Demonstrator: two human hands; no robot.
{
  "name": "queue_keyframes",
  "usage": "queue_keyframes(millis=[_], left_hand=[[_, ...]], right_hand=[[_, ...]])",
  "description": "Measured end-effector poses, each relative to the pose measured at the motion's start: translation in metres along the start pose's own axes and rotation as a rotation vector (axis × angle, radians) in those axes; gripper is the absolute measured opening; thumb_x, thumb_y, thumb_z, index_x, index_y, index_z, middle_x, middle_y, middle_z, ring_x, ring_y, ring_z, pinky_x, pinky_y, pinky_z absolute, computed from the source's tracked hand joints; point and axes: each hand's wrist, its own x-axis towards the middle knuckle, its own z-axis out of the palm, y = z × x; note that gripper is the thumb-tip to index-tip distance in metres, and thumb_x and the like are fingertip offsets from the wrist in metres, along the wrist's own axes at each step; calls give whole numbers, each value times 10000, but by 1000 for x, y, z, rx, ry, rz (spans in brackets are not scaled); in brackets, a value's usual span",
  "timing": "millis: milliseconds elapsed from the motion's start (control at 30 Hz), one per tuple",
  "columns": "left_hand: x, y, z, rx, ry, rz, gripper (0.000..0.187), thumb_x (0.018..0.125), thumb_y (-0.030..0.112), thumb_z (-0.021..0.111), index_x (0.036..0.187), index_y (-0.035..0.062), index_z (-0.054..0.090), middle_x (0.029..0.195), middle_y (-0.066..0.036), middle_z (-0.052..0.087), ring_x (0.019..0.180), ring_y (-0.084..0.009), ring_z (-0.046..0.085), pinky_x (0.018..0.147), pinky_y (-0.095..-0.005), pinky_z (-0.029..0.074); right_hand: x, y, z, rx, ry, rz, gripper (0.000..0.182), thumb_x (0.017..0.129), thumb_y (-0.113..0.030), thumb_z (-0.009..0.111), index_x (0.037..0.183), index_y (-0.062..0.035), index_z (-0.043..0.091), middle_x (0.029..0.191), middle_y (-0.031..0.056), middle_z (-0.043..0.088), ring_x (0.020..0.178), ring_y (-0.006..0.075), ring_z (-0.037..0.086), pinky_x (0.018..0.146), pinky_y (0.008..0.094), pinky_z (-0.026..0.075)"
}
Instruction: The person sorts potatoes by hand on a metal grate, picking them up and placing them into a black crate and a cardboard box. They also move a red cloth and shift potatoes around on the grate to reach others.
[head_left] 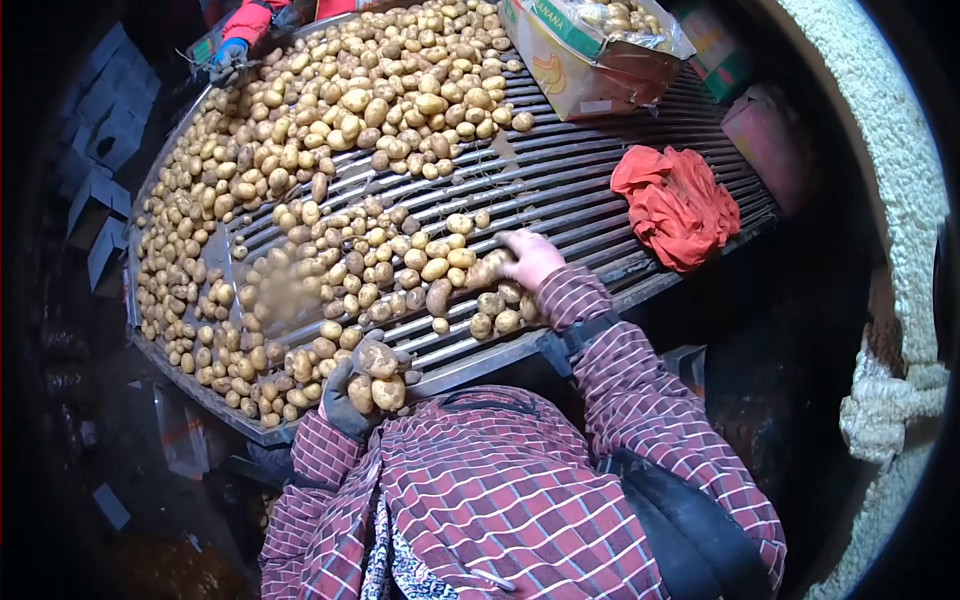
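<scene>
- Grey-gloved left hand (pixel 346 402) cups round, soil-smeared tan potatoes (pixel 382 377) at the slatted metal table's (pixel 570 190) edge.
- Right hand (pixel 534 258) touches others there; grip unclear.
- Apparently gathering; next pick calls for closing fingers.

Three hands show: the person's bare right hand (pixel 533 258), just off centre towards 1 o'clock; their left hand in a dark grey glove (pixel 346 400), at 8 o'clock; and one co-worker's blue-gloved hand (pixel 232 56), between 10 and 11. Three round, tan, soil-smudged potatoes (pixel 388 392) sit in the left hand. The loose yellow-brown potatoes (pixel 430 103), from 8 round to 12 o'clock, are too many to count. There is one slatted metal table (pixel 572 172), one printed cardboard banana box (pixel 566 70) at 1, one crumpled orange-red cloth (pixel 675 205) at 2, and one white, rough-coated pipe (pixel 893 120) along the 2-to-4 edge.
</scene>
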Motion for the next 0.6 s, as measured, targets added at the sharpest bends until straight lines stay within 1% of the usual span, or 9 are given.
queue_keyframes(millis=[33, 100, 133, 233, 300, 433, 500, 533, 600], left_hand=[[-2, 0, 0, 40, 19, 9, 604, 927, 386, 460, 1435, 115, 279, 1273, -292, 479, 1140, -498, 493, 903, -575, 466], [-6, 3, 9, -20, -24, 4, 590, 919, 369, 484, 1419, 116, 300, 1253, -280, 490, 1116, -478, 515, 841, -553, 504], [-9, 4, 13, -50, -43, -2, 583, 915, 361, 496, 1411, 117, 311, 1243, -275, 496, 1103, -467, 527, 810, -541, 522], [-10, 3, 19, 55, 75, 29, 559, 910, 354, 518, 1383, 117, 340, 1225, -259, 499, 1089, -423, 540, 730, -509, 552], [-9, 1, 19, 123, 78, -29, 572, 902, 369, 541, 1374, 110, 348, 1234, -227, 500, 1106, -398, 531, 727, -504, 559], [-8, -9, 17, 245, 36, -44, 612, 884, 374, 582, 1365, 75, 351, 1300, -173, 466, 1150, -383, 506, 762, -502, 559], [-8, -16, 18, 246, 53, -44, 650, 863, 380, 597, 1376, 71, 344, 1359, -186, 420, 1147, -389, 511, 812, -508, 540], [-8, -15, 30, 259, 66, -83, 727, 814, 381, 651, 1388, 59, 342, 1395, -202, 402, 1226, -387, 462, 1041, -524, 378], [-4, -16, 24, 312, 14, -129, 709, 816, 399, 641, 1368, 45, 373, 1359, -205, 444, 1164, -358, 512, 953, -457, 454]], right_hand=[[-4, -2, -11, 400, 120, 86, 436, 776, -264, 693, 1160, -74, 609, 1086, 161, 629, 1012, 307, 602, 901, 367, 476], [-14, 19, -24, 338, 270, 156, 397, 783, -317, 683, 1086, -61, 647, 1025, 164, 657, 949, 320, 631, 851, 374, 498], [-30, 9, -39, 220, 243, 224, 370, 784, -355, 671, 997, -52, 671, 974, 161, 670, 919, 320, 642, 824, 380, 506], [-64, -14, -24, -197, -97, 205, 392, 773, -332, 671, 1072, -82, 623, 1102, 147, 606, 1001, 328, 599, 843, 402, 497], [-72, -26, 0, -265, -118, 228, 414, 750, -330, 691, 1081, -98, 601, 1115, 158, 572, 1028, 324, 577, 862, 417, 486], [-79, -22, 27, 123, 84, 97, 379, 742, -243, 680, 1055, -52, 586, 1051, 163, 584, 991, 286, 590, 869, 375, 481], [-89, -63, 13, 633, 29, 14, 398, 737, -202, 678, 1081, -29, 576, 1040, 134, 608, 986, 231, 594, 886, 326, 469], [-96, -88, 6, 716, -50, -10, 400, 741, -202, 689, 1082, -24, 581, 1028, 125, 620, 980, 208, 595, 886, 316, 468], [-101, -132, 4, 823, -185, -62, 374, 763, -203, 695, 1072, -17, 595, 1014, 116, 642, 966, 186, 606, 878, 312, 472]])
